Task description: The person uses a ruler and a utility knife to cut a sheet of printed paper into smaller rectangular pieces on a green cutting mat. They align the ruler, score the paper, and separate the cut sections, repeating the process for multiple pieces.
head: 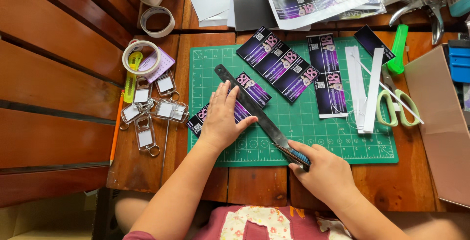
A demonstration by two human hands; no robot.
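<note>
a long dark metal ruler [249, 104] is laid diagonally, from eleven o'clock to five o'clock, across a purple and black printed strip [247, 89]. the strip is laid flat, crosswise beneath it, running toward one o'clock.

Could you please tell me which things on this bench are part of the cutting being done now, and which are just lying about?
In use: left hand, metal ruler, printed strip, right hand, craft knife, green cutting mat.

Lying about: scissors, tape rolls, clear keychains, white offcuts.
</note>
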